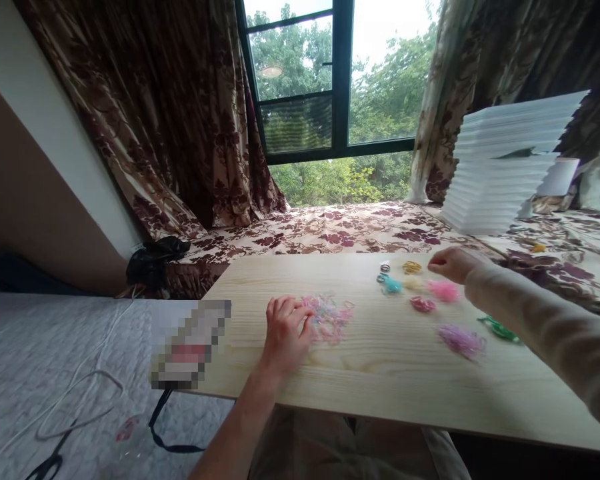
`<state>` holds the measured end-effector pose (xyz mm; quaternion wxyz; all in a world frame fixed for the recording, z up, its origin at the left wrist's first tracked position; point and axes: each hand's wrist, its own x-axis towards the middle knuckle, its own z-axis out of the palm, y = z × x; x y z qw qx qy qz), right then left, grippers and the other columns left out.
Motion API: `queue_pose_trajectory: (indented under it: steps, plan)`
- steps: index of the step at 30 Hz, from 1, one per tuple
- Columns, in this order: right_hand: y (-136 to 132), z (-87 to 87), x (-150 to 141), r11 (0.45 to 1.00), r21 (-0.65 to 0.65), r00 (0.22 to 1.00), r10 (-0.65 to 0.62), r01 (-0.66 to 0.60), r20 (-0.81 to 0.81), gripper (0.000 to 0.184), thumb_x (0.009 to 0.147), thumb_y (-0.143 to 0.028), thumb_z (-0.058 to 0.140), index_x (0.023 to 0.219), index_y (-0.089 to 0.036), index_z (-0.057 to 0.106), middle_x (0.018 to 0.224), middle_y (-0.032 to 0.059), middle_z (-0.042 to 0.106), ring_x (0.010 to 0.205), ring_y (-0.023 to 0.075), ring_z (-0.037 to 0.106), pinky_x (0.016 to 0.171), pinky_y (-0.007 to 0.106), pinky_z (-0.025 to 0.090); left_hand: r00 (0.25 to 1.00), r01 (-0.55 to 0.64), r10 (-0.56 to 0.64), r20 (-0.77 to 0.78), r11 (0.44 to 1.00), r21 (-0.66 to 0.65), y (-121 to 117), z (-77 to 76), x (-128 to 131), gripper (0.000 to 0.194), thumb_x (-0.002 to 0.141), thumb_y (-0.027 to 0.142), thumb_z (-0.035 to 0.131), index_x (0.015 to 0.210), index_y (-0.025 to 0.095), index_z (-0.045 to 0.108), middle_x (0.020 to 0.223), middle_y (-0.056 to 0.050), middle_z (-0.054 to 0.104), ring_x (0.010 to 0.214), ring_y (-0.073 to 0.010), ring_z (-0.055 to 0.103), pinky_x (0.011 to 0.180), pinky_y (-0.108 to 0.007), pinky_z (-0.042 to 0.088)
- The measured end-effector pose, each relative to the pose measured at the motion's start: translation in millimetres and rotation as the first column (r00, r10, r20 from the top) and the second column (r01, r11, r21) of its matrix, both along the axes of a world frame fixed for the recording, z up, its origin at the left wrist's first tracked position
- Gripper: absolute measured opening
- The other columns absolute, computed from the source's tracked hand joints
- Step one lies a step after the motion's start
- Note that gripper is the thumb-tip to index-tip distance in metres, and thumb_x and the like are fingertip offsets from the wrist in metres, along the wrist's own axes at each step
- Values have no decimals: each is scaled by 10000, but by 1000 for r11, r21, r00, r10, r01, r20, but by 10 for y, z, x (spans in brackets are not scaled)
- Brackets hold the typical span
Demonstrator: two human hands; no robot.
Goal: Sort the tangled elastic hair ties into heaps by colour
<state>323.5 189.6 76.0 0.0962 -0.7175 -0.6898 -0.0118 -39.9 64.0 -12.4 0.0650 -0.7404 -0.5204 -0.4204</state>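
Note:
A loose pile of small mixed-colour bands [330, 319], mostly pink with some pale blue, lies mid-table. My left hand [287, 328] rests at the pile's left side, its fingers slightly bent and apart and the thumb touching the edge. On the right, my right hand [453, 264] hovers over the table's far side with its fingers closed together; whatever is in them is hidden. Sorted heaps lie near it: yellow bands [412, 267], teal bands [391, 285], bright pink bands [443, 291], dark pink bands [423, 304], purple bands [463, 341] and green bands [500, 329].
The wooden table [380, 380] stands before a window ledge with floral cloth [330, 233]. A stack of white foam sheets [505, 167] rises at the back right. A blurred-out object [190, 347] sits at the left edge, and a white cable [95, 373] lies beyond.

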Motion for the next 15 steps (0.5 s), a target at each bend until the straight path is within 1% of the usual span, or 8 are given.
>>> queue_pose_trajectory:
  steps: [2, 5, 8, 12, 15]
  plan:
    - [89, -15, -59, 993, -113, 998, -31, 36, 46, 291, 932, -362, 547, 1167, -199, 600, 1203, 76, 605, 1004, 183, 609, 852, 388, 530, 1000, -2, 2, 1, 1000, 3, 1, -8, -4, 166, 817, 127, 572, 845, 233, 696, 897, -35, 659, 1021, -240, 553, 1010, -485, 380]
    - [146, -28, -121, 980, -185, 994, -64, 79, 90, 316, 927, -358, 556, 1200, -204, 587, 1238, 84, 589, 1040, 197, 600, 873, 405, 523, 1000, 7, -7, 4, 1000, 0, -3, -10, -1, 159, 827, 138, 566, 847, 232, 693, 901, -36, 655, 1024, -240, 551, 1011, -488, 377]
    - [146, -53, -131, 972, -212, 991, -86, 105, 101, 322, 924, -359, 561, 1202, -199, 584, 1238, 86, 589, 1038, 198, 600, 875, 411, 522, 1000, 4, -4, 15, 1000, -4, -6, -4, 5, 165, 828, 137, 561, 850, 233, 693, 907, -37, 651, 1030, -239, 543, 1019, -490, 370]
    - [118, -81, -106, 969, -231, 994, -65, 83, 86, 292, 970, -357, 468, 1181, -209, 605, 1234, 77, 592, 1058, 189, 595, 884, 389, 514, 1000, 5, -5, 19, 1000, -13, -5, 2, 6, 161, 827, 139, 562, 846, 231, 693, 900, -37, 646, 1015, -234, 543, 1014, -490, 368]
    - [91, -5, -108, 977, -204, 996, -50, 65, 78, 271, 953, -360, 508, 1150, -204, 610, 1193, 74, 609, 1008, 172, 609, 853, 373, 527, 1000, 9, -8, 16, 1000, -17, -3, 6, 4, 152, 823, 143, 570, 845, 230, 694, 894, -37, 646, 1009, -233, 546, 1008, -486, 371]
